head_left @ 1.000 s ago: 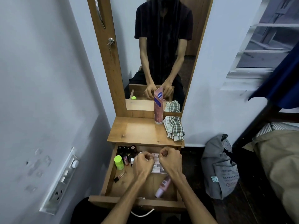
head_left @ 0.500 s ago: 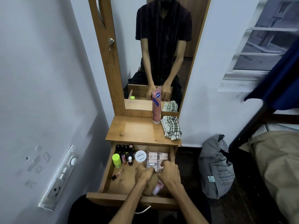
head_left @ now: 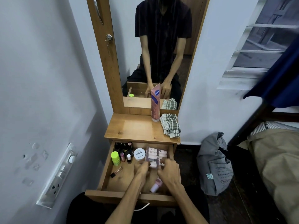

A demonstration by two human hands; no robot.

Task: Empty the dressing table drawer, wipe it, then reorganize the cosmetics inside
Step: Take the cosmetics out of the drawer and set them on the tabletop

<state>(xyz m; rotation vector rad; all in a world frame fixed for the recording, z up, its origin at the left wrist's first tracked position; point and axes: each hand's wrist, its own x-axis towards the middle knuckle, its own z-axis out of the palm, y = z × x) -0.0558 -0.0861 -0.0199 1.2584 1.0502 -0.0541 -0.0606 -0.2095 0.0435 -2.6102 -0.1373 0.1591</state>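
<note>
The wooden drawer (head_left: 103, 169) of the dressing table stands pulled out. Along its back are dark nail polish bottles (head_left: 123, 147), a lime-capped bottle (head_left: 115, 158), a white round jar (head_left: 139, 154) and a row of pink packets (head_left: 156, 153). A lip gloss (head_left: 116, 172) lies at the left. Near the front right lies a pink roll-on bottle (head_left: 156, 185). My left hand (head_left: 142, 169) and my right hand (head_left: 169, 172) are inside the drawer, with fingers curled on the nearest pink packet. A pink tube (head_left: 155, 107) and a checked cloth (head_left: 170, 125) rest on the tabletop (head_left: 134, 128).
A tall mirror (head_left: 161, 46) rises behind the tabletop, and a wall stands close on the left with a switch board (head_left: 59, 173). A grey bag (head_left: 213, 165) sits on the dark floor at the right, next to a bed (head_left: 278, 159). A white cord (head_left: 142, 207) hangs under the drawer front.
Both hands dropped from closed fists above the drawer down into it. They then reached back to the front of the pink packet row.
</note>
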